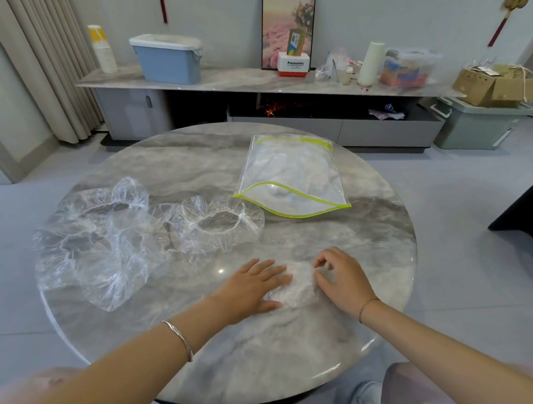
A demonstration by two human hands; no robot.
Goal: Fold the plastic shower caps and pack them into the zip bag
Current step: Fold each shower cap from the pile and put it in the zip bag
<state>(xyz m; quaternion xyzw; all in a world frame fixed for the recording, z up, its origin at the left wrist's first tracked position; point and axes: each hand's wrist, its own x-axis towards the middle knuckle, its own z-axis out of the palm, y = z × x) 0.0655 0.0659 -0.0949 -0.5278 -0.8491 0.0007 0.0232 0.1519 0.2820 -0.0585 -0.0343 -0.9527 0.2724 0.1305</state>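
Note:
A folded clear shower cap (299, 287) lies on the round marble table (196, 162) near its front. My left hand (250, 289) presses flat on the cap's left side with straight fingers. My right hand (342, 278) pinches the cap's right edge with curled fingers. Several unfolded clear shower caps (108, 239) lie spread over the left of the table, one (220, 223) with its elastic opening facing up. A clear zip bag (294, 176) with yellow-green edging lies at the back right, its mouth open toward me and folded caps inside.
Behind the table runs a low marble-topped cabinet (238, 81) carrying a blue lidded bin (169, 58), a framed picture (288, 26) and small items. Cardboard boxes (495, 85) sit on a grey crate at the right. A dark piece of furniture (525, 212) stands at the right edge.

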